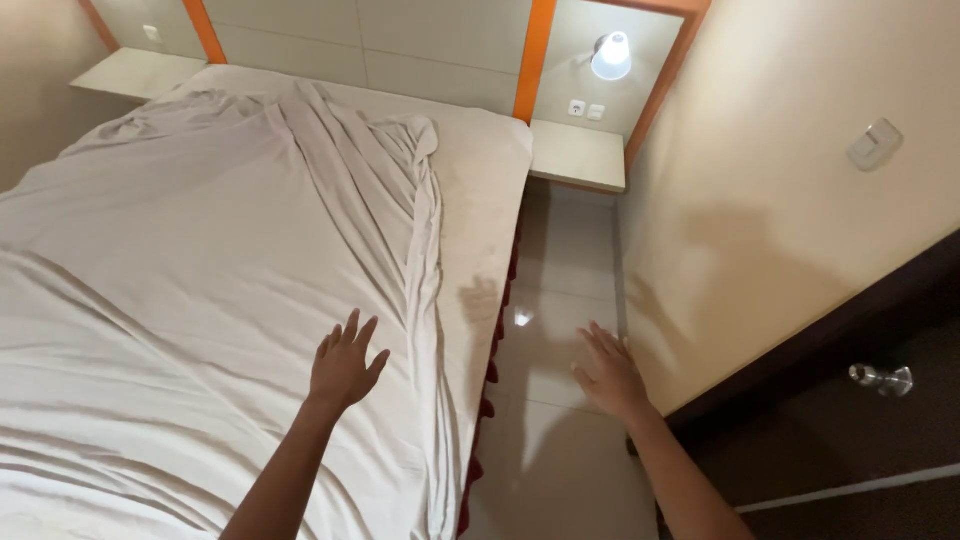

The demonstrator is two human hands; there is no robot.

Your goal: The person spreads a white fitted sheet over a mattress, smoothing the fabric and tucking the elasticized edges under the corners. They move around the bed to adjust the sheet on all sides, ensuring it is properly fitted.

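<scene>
A white sheet (200,250) lies spread and wrinkled over a bed, with a bunched fold running along its right side. The bare mattress (480,200) shows as a strip at the right edge of the bed. My left hand (343,362) hovers over the sheet near that fold, fingers spread, holding nothing. My right hand (610,375) is out over the tiled floor (560,270) beside the bed, fingers apart and empty.
A narrow tiled aisle runs between the bed and the beige wall (780,220). A bedside shelf (578,155) sits at the aisle's far end under a lit lamp (611,55). A dark door with a metal knob (882,378) stands at the right.
</scene>
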